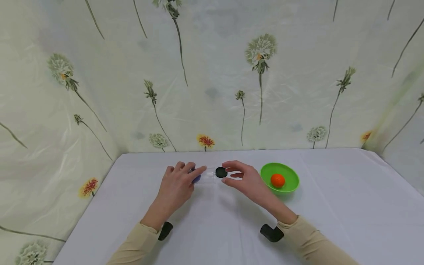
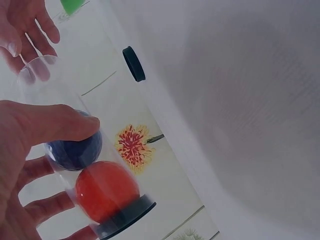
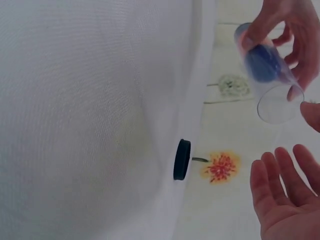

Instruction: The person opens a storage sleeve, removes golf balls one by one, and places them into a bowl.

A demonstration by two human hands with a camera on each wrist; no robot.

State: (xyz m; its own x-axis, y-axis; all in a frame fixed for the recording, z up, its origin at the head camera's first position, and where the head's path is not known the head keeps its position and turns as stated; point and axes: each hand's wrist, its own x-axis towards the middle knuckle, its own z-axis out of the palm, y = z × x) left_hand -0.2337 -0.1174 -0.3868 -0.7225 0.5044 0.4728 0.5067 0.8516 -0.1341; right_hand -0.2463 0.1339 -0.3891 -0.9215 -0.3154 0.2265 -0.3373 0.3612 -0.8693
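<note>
My left hand (image 1: 178, 187) grips a clear plastic tube (image 1: 208, 176), thumb laid along its side. Inside it, a blue ball (image 2: 75, 149) and a red ball (image 2: 107, 191) sit one against the other. A dark cap (image 2: 127, 218) closes the end by the red ball, while the other end (image 3: 280, 104) is uncovered. Just off that uncovered end, my right hand (image 1: 246, 181) has its fingers spread and relaxed, holding nothing. On the table lies a loose dark green lid (image 3: 182, 160), which appears between the hands in the head view.
A green bowl (image 1: 271, 188) with an orange ball (image 1: 277, 180) in it stands right of the right hand. White cloth covers the table (image 1: 344, 206). Behind it hangs a flower-patterned sheet (image 1: 212, 73). Black wrist devices (image 1: 271, 233) sit at both sleeves.
</note>
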